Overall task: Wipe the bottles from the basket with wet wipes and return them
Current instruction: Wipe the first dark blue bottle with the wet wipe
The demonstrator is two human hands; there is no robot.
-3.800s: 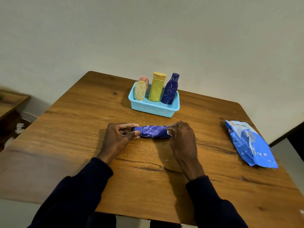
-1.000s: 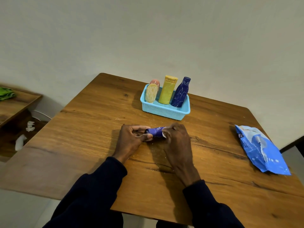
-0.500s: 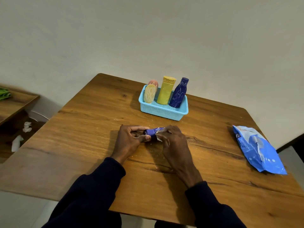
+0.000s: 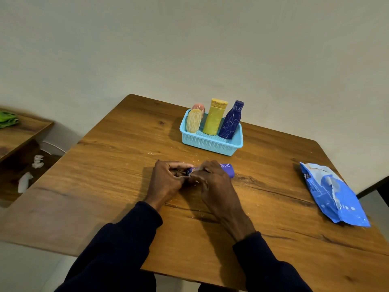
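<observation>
Over at the far left, a side shelf [image 4: 25, 131] carries a green cloth [image 4: 8, 120], and crumpled white scraps [image 4: 37, 161] lie below it. On the desk [image 4: 105, 186], the left hand [image 4: 166, 180] has its fingers curled in, pinching the left end of a purple bottle [image 4: 228, 170] that lies on its side on the wood. The right hand [image 4: 212, 182] covers most of that bottle, fingers bent over its body. A fleck of white beneath them may be the wet wipe, though I cannot be sure. Only the bottle's right end shows past the knuckles.

Behind the hands sits the blue basket [image 4: 210, 145] with four other bottles [image 4: 215, 118] standing in it. Well apart, near the desk's right edge, lies the blue wipes pack [image 4: 332, 192].

To my eye, this is the wiping step on the purple bottle. The next move calls for rubbing through to the exposed right end, then lifting the bottle and standing it in the basket's free space without toppling its neighbours.
</observation>
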